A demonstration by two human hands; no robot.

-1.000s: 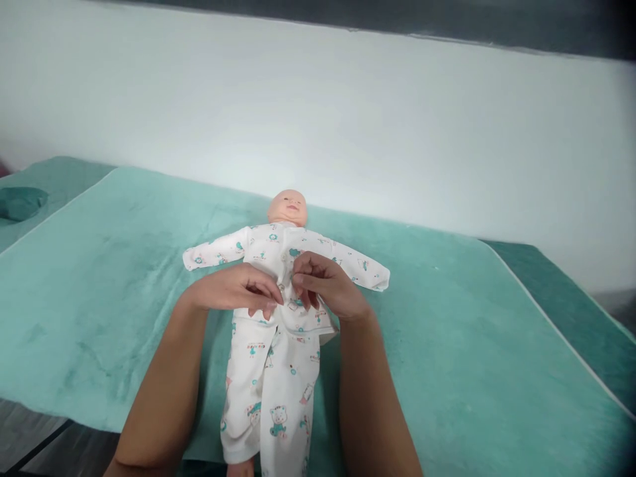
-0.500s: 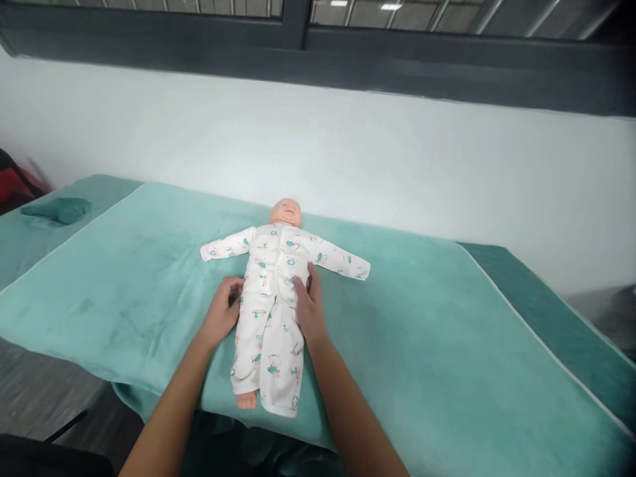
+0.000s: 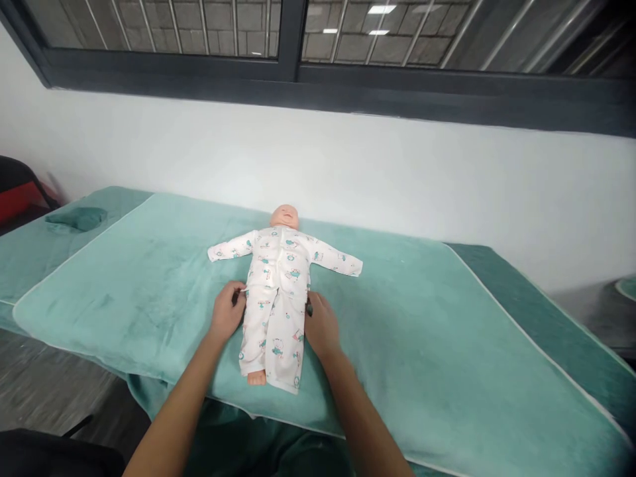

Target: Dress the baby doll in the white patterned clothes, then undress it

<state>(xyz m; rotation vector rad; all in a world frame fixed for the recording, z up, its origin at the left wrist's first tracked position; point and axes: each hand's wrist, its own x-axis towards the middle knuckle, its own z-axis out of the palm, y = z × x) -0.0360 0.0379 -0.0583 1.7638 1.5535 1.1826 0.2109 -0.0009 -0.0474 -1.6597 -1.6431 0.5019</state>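
Note:
A baby doll (image 3: 285,216) lies face up on a mint-green bed cover, its arms stretched out to both sides. It wears white printed baby clothes (image 3: 281,265), with long sleeves and trouser legs. One bare foot pokes out of the leg on the left; the other leg's end hides its foot. At the waist's left edge, my left hand (image 3: 228,311) is closed, thumb and forefinger pinching the cloth. My right hand (image 3: 322,326) is curled at the opposite side of the waist, fingertips closed on the garment's edge and partly hidden.
The mint-green cover (image 3: 422,344) spreads over a massage-type bed set against a white wall (image 3: 348,165). A face hole (image 3: 77,219) is at the left end. Above runs a dark window frame (image 3: 199,83) with bars. A red and black object (image 3: 22,199) stands far left.
My right hand has moved from the doll's belly down to the side of its waist. My left hand stays at the other side. The camera view has tilted up slightly.

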